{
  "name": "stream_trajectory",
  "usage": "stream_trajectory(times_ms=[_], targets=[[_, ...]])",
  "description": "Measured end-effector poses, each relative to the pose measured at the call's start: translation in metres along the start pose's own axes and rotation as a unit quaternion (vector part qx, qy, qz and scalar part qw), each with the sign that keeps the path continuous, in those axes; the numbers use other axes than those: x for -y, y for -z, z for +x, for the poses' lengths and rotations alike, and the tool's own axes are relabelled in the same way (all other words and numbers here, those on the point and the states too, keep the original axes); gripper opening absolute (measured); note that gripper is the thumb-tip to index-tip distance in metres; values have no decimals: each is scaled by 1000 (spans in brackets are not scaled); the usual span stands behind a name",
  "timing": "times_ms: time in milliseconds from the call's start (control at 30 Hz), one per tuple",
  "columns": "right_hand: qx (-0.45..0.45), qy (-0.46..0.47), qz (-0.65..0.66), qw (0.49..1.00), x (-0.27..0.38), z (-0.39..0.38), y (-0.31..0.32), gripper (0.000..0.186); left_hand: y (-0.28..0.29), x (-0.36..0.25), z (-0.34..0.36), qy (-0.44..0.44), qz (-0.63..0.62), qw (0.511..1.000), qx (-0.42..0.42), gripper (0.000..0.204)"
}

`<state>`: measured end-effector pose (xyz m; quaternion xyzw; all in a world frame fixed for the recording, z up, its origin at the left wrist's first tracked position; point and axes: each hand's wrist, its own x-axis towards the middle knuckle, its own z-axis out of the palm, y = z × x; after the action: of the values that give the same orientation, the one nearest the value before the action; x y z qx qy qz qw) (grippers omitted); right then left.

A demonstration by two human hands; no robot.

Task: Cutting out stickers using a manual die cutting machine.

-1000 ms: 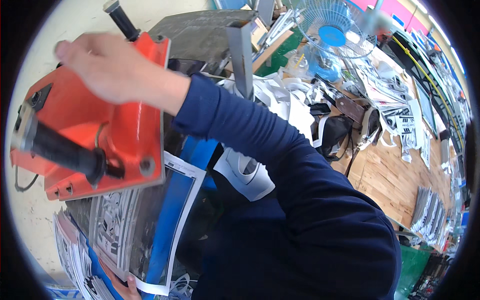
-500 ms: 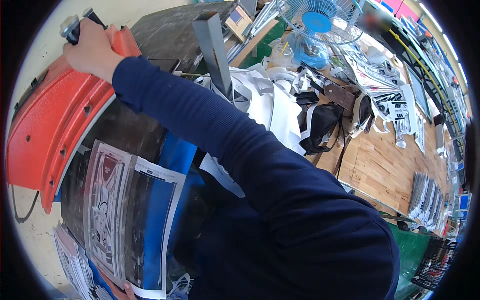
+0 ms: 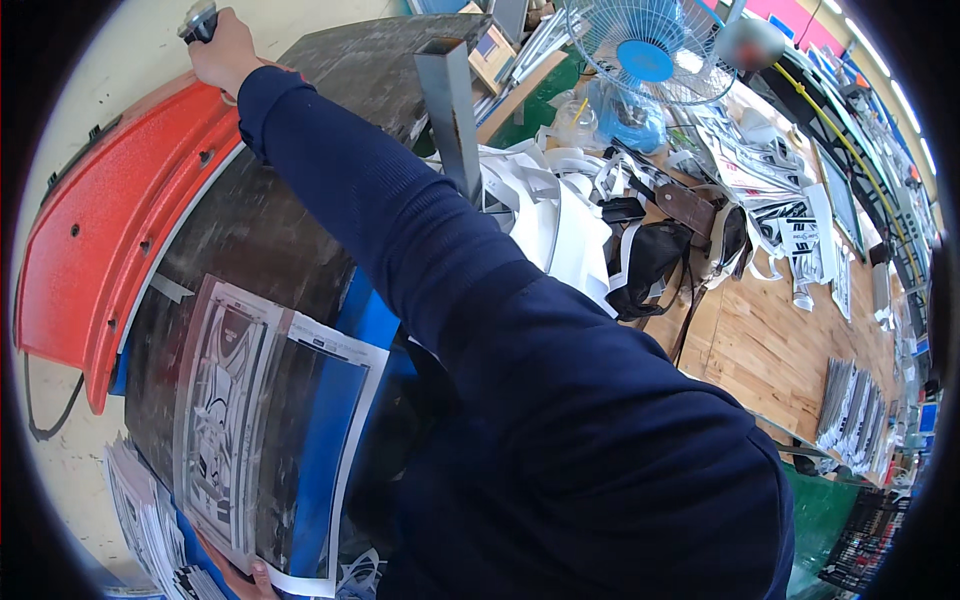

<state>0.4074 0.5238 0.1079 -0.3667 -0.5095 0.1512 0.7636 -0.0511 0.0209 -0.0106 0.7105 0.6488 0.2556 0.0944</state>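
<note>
My right hand (image 3: 224, 52) is at the upper left, its fingers closed around a black handle (image 3: 201, 25) with a metal end. This handle sits at the far end of a red curved metal machine part (image 3: 110, 240). My right forearm in a navy sleeve stretches across the view. Low on the left, my left hand (image 3: 250, 582) pinches the bottom edge of a clear sheet (image 3: 228, 420) printed with decal shapes, a white-bordered part at its right. The thumb shows in front; the other fingers are partly hidden behind. The sheet lies over a dark worn board (image 3: 265, 225).
A square metal post (image 3: 452, 115) rises beyond my arm. White paper scraps (image 3: 550, 225), a black bag (image 3: 655, 255) and a stack of printed strips (image 3: 850, 410) lie on a wooden table (image 3: 770, 345). A blue fan (image 3: 645, 60) stands behind. More printed sheets (image 3: 150, 525) are stacked lower left.
My right hand and the handle have shifted up and to the right in view. The sheet and my left hand appear almost in place, with the whole view shifted slightly.
</note>
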Motion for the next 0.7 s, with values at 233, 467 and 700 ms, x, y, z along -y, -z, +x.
stream_trajectory(times_ms=[233,467,700], targets=[[178,101,-238,949,90,-141,19,73,-2,-2,6,12,-5,1000,11,113],[524,282,-103,797,146,-288,64,57,-5,-4,0,6,-22,1000,-5,115],[571,340,-90,742,148,-278,58,57,-6,-20,6,-4,-4,1000,-23,121]])
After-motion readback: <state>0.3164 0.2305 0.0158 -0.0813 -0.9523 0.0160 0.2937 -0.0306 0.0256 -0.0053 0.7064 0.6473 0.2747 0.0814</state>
